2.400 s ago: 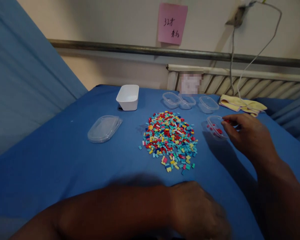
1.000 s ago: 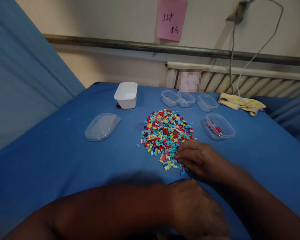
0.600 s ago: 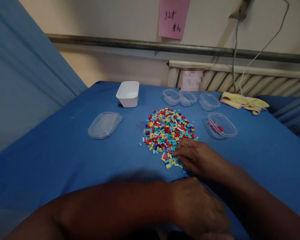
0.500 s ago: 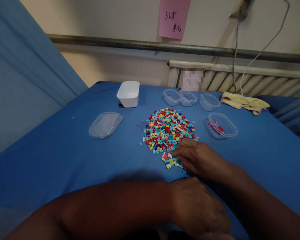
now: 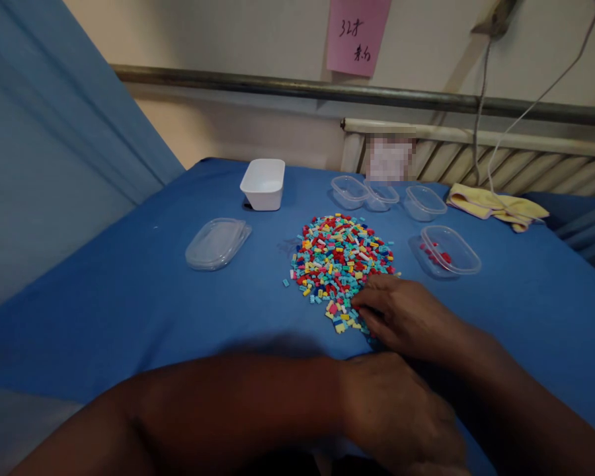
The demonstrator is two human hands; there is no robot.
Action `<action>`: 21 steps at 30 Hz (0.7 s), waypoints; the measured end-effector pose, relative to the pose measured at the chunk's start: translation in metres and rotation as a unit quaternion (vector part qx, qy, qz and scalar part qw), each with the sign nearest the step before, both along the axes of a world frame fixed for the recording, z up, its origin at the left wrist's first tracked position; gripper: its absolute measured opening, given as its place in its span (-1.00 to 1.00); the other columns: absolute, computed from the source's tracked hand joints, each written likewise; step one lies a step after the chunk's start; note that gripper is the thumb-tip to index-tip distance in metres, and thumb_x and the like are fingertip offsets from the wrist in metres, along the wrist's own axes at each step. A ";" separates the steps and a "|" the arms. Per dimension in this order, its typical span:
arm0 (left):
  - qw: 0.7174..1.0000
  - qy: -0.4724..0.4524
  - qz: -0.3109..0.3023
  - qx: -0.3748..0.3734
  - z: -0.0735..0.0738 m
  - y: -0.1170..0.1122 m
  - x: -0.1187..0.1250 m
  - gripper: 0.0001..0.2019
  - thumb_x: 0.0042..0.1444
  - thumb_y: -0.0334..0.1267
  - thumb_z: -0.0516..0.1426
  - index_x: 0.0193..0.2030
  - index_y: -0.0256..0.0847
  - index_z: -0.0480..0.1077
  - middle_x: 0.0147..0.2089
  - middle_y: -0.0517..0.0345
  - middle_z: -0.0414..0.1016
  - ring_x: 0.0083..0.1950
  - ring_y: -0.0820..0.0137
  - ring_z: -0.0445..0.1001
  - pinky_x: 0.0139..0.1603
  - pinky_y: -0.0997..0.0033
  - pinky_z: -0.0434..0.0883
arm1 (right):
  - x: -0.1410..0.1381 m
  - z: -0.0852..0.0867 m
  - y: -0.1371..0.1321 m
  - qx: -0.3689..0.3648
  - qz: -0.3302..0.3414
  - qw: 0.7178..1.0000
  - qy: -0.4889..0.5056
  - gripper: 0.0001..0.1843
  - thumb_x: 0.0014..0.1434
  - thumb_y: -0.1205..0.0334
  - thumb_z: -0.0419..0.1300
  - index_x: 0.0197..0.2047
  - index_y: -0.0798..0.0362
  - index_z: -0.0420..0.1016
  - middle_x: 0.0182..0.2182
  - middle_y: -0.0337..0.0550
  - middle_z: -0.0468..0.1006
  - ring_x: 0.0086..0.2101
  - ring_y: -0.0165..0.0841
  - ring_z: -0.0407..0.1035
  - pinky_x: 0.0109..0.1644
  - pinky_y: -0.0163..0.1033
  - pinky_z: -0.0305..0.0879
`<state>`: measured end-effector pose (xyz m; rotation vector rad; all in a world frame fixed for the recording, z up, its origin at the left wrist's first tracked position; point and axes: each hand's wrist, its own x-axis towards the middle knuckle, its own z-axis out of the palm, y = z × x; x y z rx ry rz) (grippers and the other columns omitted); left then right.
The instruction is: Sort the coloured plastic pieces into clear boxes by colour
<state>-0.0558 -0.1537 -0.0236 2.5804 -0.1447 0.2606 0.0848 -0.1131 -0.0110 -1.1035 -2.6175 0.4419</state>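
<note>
A heap of small building bricks (image 5: 337,258) in red, yellow, turquoise, blue, pink and white lies in the middle of the blue cloth. My right hand (image 5: 401,314) rests at the heap's near right edge, its fingers curled and pressed together against the bricks. Whatever it pinches there is hidden. Closer to me, my left hand (image 5: 401,406) is back side up below the right one, away from the heap. Its fingers are turned out of sight and blurred. To the right stands a clear plastic tub (image 5: 453,254) holding several red bricks (image 5: 441,256).
A white bin (image 5: 264,188) stands at the back left, behind stacked clear lids (image 5: 218,244). Three clear tubs, including a far right one (image 5: 425,203), line the back. A yellow cloth (image 5: 496,205) lies at the back right, a white cable (image 5: 515,125) hanging over it.
The whole scene has shifted slightly to the right as the camera turned. My right hand stays at the heap's edge with its fingers curled. The left hand remains below it, barely changed.
</note>
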 end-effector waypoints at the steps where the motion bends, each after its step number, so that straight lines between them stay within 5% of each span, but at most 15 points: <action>1: 1.000 0.008 -0.005 -0.001 0.001 0.000 0.000 -0.64 0.52 -0.07 0.13 -0.27 -0.09 0.65 -0.26 0.21 0.71 -0.28 0.39 0.65 -0.42 0.37 0.48 | -0.001 0.001 0.000 -0.001 0.000 1.000 -0.002 -0.83 0.42 0.36 0.24 -0.11 -0.02 0.68 -0.27 -0.10 0.61 -0.24 -0.25 0.49 -0.16 -0.19 0.36; 10: 0.998 0.047 -0.025 0.022 0.007 0.000 0.002 -0.67 0.49 -0.11 0.18 -0.33 -0.08 0.60 -0.28 0.21 0.67 -0.27 0.36 0.63 -0.36 0.33 0.50 | -0.006 0.006 -0.001 -0.051 0.002 0.998 0.023 -0.85 0.28 0.46 0.30 -0.19 0.01 0.59 -0.22 -0.09 0.63 -0.19 -0.24 0.49 -0.08 -0.16 0.39; 15: 1.000 0.011 -0.006 0.003 -0.001 -0.002 -0.002 -0.57 0.56 -0.01 0.09 -0.30 -0.09 0.61 -0.23 0.22 0.69 -0.31 0.41 0.61 -0.50 0.34 0.38 | 0.000 0.007 0.002 -0.059 -0.001 0.994 0.090 -0.89 0.35 0.39 0.24 -0.17 -0.01 0.55 -0.24 -0.16 0.65 -0.25 -0.29 0.50 -0.14 -0.18 0.40; 21: 0.992 -0.107 0.069 0.024 -0.028 -0.004 0.001 -0.51 0.48 0.12 0.20 -0.41 -0.13 0.56 -0.34 0.16 0.58 -0.34 0.36 0.51 -0.44 0.28 0.31 | 0.063 0.016 0.021 0.147 -0.211 0.954 0.157 -0.82 0.43 0.18 0.24 0.01 -0.05 0.65 -0.19 -0.07 0.71 -0.27 -0.20 0.56 -0.17 -0.10 0.48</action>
